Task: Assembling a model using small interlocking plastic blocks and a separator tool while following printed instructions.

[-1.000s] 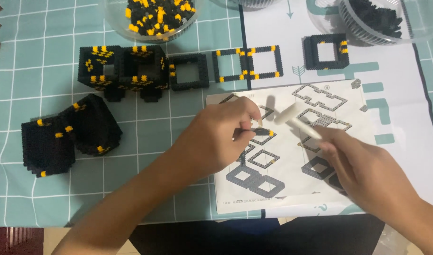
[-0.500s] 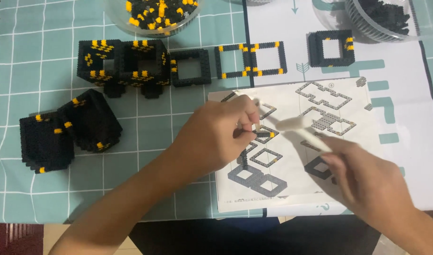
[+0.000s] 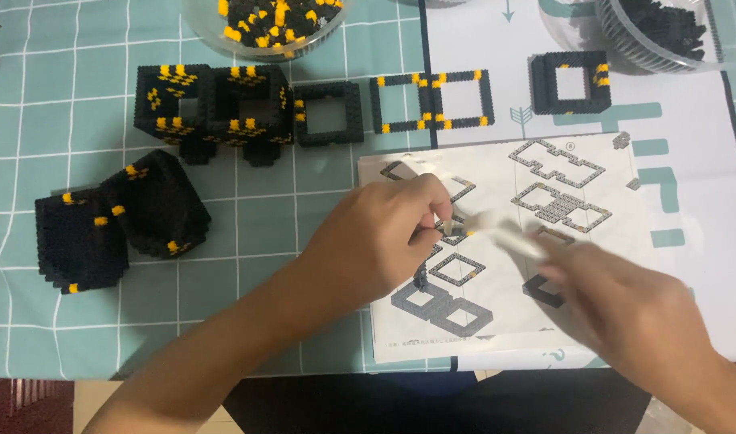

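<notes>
Bowl [image 3: 223,36] of black-and-yellow bricks, bowl [image 3: 617,44] of black bricks

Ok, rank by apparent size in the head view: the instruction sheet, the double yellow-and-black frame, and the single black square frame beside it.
1. Instruction sheet, by far the largest.
2. Double yellow-and-black frame.
3. Single black square frame, the smallest.

Even, fairly bright indoor light from above, with soft, faint shadows. The right hand [image 3: 633,309] and the pale tool [image 3: 504,235] it holds are smeared by motion blur. The left hand [image 3: 384,241] is sharper. The white instruction sheet [image 3: 593,161] beneath both hands looks slightly washed out.
</notes>
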